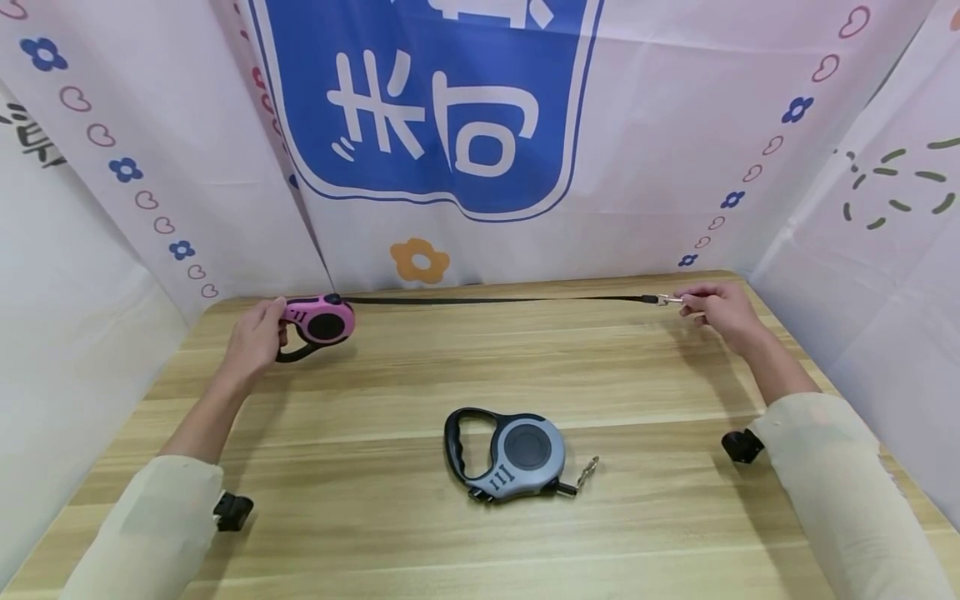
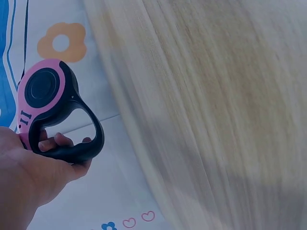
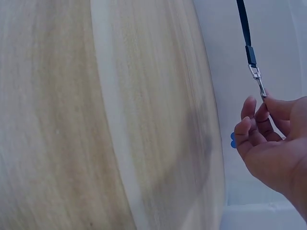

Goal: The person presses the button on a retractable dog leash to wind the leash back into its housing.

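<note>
In the head view my left hand (image 1: 257, 337) grips the handle of a pink and black retractable dog leash (image 1: 327, 322) near the table's far left. Its black strap (image 1: 487, 300) runs taut across to the right. There my right hand (image 1: 718, 312) pinches the metal snap hook (image 1: 666, 300) at the strap's end between thumb and fingers. The left wrist view shows fingers curled through the black handle loop (image 2: 79, 152). In the right wrist view the hook (image 3: 258, 79) partly disappears behind my thumb, and the other fingers are loosely bent.
A grey-blue and black retractable leash (image 1: 517, 454) lies on the wooden table (image 1: 360, 533) in the middle, its own metal clip (image 1: 588, 472) pointing right. Printed white cloth (image 1: 652, 167) hangs behind the table's far edge. Small black cameras (image 1: 742, 447) sit on both wrists.
</note>
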{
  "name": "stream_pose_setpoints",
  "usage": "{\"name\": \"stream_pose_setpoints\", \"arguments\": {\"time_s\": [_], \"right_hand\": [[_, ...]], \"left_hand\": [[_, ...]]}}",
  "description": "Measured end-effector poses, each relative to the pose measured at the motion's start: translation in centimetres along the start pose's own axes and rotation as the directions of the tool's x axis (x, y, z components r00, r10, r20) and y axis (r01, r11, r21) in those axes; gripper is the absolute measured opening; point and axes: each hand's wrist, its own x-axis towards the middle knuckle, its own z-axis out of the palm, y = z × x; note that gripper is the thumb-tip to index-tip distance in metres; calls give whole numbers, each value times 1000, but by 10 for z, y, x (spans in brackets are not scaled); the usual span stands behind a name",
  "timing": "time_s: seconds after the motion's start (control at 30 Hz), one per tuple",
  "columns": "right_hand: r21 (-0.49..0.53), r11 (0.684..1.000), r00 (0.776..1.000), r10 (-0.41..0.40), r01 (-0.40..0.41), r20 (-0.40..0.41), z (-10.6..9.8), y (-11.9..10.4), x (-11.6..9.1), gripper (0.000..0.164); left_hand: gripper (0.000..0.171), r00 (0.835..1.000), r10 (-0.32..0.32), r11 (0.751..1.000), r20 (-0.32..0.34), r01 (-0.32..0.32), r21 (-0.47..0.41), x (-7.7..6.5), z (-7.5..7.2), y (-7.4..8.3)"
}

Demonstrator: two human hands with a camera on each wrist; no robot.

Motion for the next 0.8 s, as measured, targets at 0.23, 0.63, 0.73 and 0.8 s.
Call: {"name": "stream_pose_setpoints", "arguments": {"time_s": [0.23,0.63,0.73,0.8], "right_hand": [[299,954,1000,-14,9,12,-3,6,1,27],[620,784,998,-44,5,47,-5,3,-5,34],[651,759,997,-34,-17,65,-7,2,-6,30],[663,748,997,-27,-30,75,-7,2,-7,28]], "left_hand": [[51,1000,7,1000,-5,-7,20,-2,-3,-2],[52,1000,-7,999,12,7,35,-1,-6,-7],[52,1000,-11,999,17,10,45,-1,-6,-7],[52,1000,-11,999,21,10,49,-1,-6,-7]]}}
